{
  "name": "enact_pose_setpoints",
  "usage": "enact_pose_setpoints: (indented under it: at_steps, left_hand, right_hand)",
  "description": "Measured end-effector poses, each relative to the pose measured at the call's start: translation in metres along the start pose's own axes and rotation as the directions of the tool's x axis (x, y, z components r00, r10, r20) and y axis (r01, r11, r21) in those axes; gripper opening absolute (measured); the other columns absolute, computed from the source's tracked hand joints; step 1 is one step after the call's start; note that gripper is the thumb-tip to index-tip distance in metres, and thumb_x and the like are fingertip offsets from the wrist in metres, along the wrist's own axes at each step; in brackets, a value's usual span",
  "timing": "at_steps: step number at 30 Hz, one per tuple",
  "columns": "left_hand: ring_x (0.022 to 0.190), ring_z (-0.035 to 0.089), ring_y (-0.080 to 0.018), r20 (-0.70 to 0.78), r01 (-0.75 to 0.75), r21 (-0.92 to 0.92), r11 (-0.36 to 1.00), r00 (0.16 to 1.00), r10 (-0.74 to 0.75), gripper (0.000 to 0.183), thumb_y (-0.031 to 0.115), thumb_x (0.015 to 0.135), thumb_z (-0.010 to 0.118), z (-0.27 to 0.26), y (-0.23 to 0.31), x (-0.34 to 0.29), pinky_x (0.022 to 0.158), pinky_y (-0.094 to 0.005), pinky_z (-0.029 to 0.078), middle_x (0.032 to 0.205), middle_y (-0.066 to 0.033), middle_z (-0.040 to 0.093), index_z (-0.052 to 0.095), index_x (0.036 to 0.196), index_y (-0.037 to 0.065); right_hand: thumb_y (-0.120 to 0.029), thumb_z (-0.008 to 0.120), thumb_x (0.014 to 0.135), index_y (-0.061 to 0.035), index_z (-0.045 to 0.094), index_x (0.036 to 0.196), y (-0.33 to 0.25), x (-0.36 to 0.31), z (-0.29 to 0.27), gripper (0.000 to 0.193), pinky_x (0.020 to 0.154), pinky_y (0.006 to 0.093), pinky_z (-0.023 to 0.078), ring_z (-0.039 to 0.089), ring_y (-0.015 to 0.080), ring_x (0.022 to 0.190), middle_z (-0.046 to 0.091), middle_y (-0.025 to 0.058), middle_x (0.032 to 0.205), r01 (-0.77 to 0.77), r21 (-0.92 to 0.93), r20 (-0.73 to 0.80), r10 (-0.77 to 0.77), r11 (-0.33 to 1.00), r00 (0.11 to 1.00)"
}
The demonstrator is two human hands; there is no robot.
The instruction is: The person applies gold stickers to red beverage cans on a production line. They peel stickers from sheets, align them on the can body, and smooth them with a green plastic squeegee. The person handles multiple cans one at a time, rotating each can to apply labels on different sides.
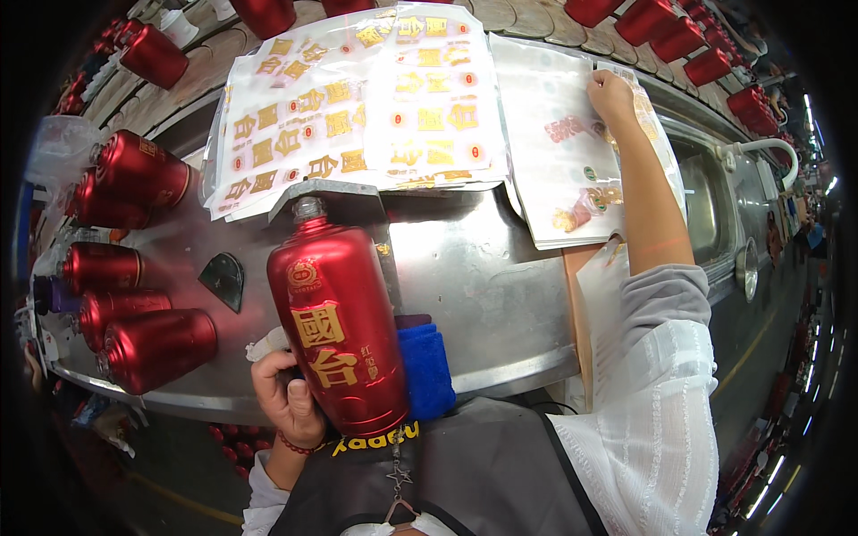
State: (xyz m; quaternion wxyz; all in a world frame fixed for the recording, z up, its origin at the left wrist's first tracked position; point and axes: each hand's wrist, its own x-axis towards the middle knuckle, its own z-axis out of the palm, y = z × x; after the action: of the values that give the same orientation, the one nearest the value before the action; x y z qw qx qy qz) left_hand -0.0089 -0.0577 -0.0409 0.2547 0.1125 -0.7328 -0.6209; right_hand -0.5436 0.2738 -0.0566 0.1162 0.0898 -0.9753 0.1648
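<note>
A red bottle (344, 330) with gold lettering lies tilted in front of me, its neck in a grey metal bracket (335, 187). Beside its lower left side, my left hand (288, 402) is closed with curled fingers. Something crumpled and white (268, 345) shows at those fingers; what they hold is partly hidden. My right arm reaches far to the right, where my right hand (611, 96) is closed at the top edge of a decal sheet (545, 89) on a stack. A blue cloth (426, 371) rests against the bottle's right side.
Sheets of gold decals (438, 107) cover the far middle of the metal table (483, 313). Several red bottles (161, 350) lie at the left, near a dark flat scraper-like piece (222, 281). More bottles (154, 54) line the slatted conveyor (536, 20). A sink (693, 192) is at the right.
</note>
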Motion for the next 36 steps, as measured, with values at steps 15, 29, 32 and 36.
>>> enact_pose_setpoints:
  at_steps: [15, 29, 32, 36]
  left_hand:
    - [0.092, 0.053, -0.0119, -0.019, 0.014, 0.046, 0.999, 1.000, -0.013, 0.037, 0.034, 0.103, 0.051, 0.006, 0.007, 0.003, 0.086, -0.0281, 0.044, 0.106, -0.0085, 0.057, 0.046, 0.115, -0.001]
    - [0.095, 0.055, -0.0154, 0.001, -0.013, 0.022, 1.000, 1.000, 0.013, 0.037, 0.030, 0.101, 0.055, 0.002, 0.003, 0.004, 0.088, -0.0317, 0.045, 0.109, -0.0129, 0.059, 0.045, 0.117, -0.002]
    - [0.094, 0.056, -0.0151, -0.006, -0.008, 0.019, 1.000, 1.000, 0.008, 0.037, 0.031, 0.101, 0.055, 0.002, 0.002, 0.004, 0.088, -0.0315, 0.045, 0.108, -0.0128, 0.059, 0.045, 0.117, -0.002]
    - [0.093, 0.055, -0.0151, -0.017, 0.006, 0.000, 1.000, 1.000, -0.006, 0.037, 0.031, 0.101, 0.054, 0.002, 0.002, 0.001, 0.087, -0.0317, 0.045, 0.107, -0.0126, 0.059, 0.045, 0.116, -0.002]
  right_hand:
    - [-0.005, 0.056, 0.090, -0.0131, 0.066, 0.127, -0.107, 0.018, 0.019, 0.039, 0.103, 0.0428, 0.043, 0.053, 0.0372, 0.114, 0.062, 0.0131, 0.123, 0.600, -0.014, 0.021, -0.600, 0.800, 0.800]
    - [-0.007, 0.059, 0.088, -0.0064, 0.068, 0.120, -0.107, 0.006, 0.019, 0.034, 0.098, 0.0416, 0.047, 0.056, 0.0357, 0.108, 0.068, 0.0127, 0.119, 0.638, 0.025, -0.014, -0.638, 0.770, 0.770]
    - [-0.007, 0.061, 0.087, -0.0059, 0.069, 0.111, -0.102, 0.004, 0.020, 0.026, 0.096, 0.0416, 0.047, 0.056, 0.0352, 0.106, 0.068, 0.0117, 0.112, 0.660, 0.034, -0.105, -0.654, 0.750, 0.749]
    - [-0.006, 0.065, 0.084, -0.0045, 0.068, 0.096, -0.107, 0.000, 0.013, 0.012, 0.092, 0.0411, 0.048, 0.056, 0.0339, 0.102, 0.067, 0.0100, 0.102, 0.677, 0.046, -0.200, -0.657, 0.734, 0.726]
